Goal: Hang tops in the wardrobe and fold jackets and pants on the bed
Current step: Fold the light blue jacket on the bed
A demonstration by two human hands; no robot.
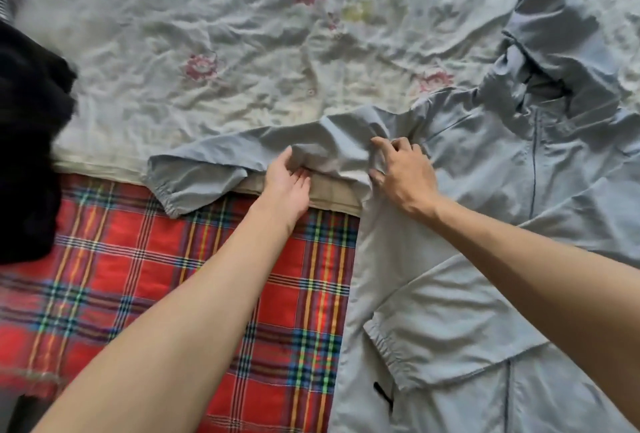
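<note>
Pinching jacket (pixel 485 190) sleeve (pixel 221 162) mid-length with left hand (pixel 287 186); clutching its shoulder end with right hand (pixel 403 176), fingers (pixel 382 145) curled, on bed (pixel 207 34).

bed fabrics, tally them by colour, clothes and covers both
pale blue-grey: 1, the hooded jacket
black: 1, the clothing heap
red plaid: 1, the blanket
white floral: 1, the sheet
total: 4
</note>
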